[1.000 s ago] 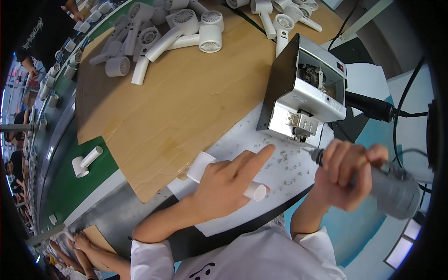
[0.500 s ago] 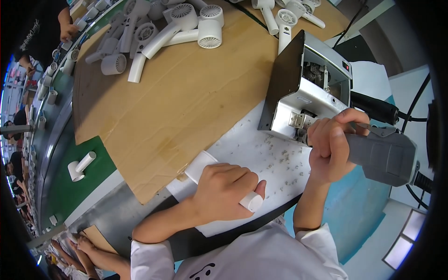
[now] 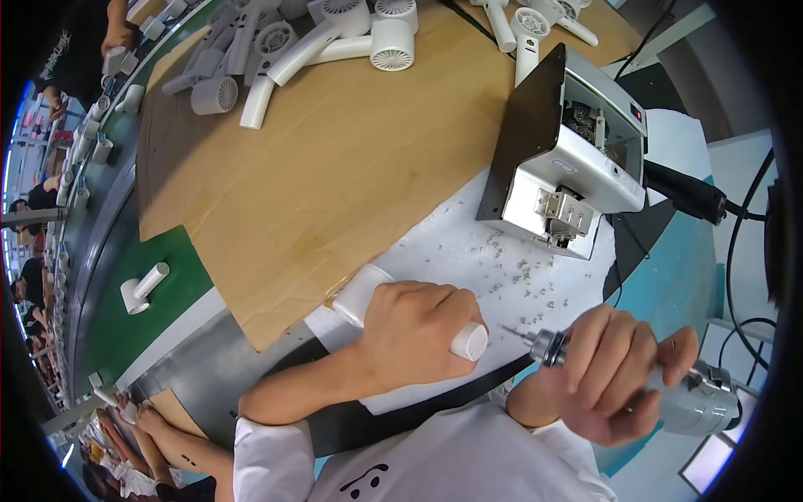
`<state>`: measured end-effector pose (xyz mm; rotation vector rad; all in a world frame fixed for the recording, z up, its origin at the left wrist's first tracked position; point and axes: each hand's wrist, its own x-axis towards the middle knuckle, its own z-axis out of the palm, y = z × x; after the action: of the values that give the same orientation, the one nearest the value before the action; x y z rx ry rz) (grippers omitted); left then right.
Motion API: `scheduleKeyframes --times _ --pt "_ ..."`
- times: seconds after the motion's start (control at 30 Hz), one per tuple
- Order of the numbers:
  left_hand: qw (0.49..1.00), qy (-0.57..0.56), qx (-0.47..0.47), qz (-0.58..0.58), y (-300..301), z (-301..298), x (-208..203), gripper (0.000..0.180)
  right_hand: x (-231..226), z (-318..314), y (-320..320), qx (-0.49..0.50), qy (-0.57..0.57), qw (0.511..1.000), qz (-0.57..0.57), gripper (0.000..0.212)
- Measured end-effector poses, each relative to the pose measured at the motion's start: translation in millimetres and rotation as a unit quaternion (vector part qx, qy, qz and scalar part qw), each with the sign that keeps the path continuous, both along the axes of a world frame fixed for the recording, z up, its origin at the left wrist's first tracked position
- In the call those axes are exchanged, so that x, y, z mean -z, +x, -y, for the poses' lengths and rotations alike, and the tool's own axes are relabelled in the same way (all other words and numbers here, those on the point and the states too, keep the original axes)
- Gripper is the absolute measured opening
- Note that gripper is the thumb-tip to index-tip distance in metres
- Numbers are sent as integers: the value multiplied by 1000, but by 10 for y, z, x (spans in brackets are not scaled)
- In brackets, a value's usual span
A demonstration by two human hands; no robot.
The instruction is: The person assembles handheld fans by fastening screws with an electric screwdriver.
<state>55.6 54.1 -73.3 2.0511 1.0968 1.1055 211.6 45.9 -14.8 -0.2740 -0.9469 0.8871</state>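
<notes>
My left hand (image 3: 422,335) is wrapped round the handle of a white handheld fan (image 3: 360,294). The fan's round head shows at the far side of the fist, and its handle end pokes out on the right. My right hand (image 3: 617,372) grips a grey electric screwdriver (image 3: 701,403), its thin bit pointing left toward the handle end but apart from it. Whether a screw sits on the bit is too small to tell. Beyond the hands stands a silver and black screw feeder (image 3: 577,171).
Small screws lie scattered on the white sheet (image 3: 435,243). White fans (image 3: 335,42) are piled on the cardboard (image 3: 335,176) at the back. Another white fan (image 3: 142,289) lies on the green surface at left, near a conveyor (image 3: 104,201). Co-workers' arms (image 3: 180,439) show at lower left.
My right hand has drawn the screwdriver away from the screw feeder, down toward the fan, its bit now pointing left. My left hand keeps its hold on the fan.
</notes>
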Motion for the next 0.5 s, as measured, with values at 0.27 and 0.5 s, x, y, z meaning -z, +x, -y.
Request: scheduleKeyframes --times 0.27,0.5 --pt "999 -19 27 -38 3 40 62 14 -11 37 -65 -46 -17 998 -33 23" --pt "997 -37 24 -66 24 16 59 15 22 -46 -33 -94 -44 995 -7 20"
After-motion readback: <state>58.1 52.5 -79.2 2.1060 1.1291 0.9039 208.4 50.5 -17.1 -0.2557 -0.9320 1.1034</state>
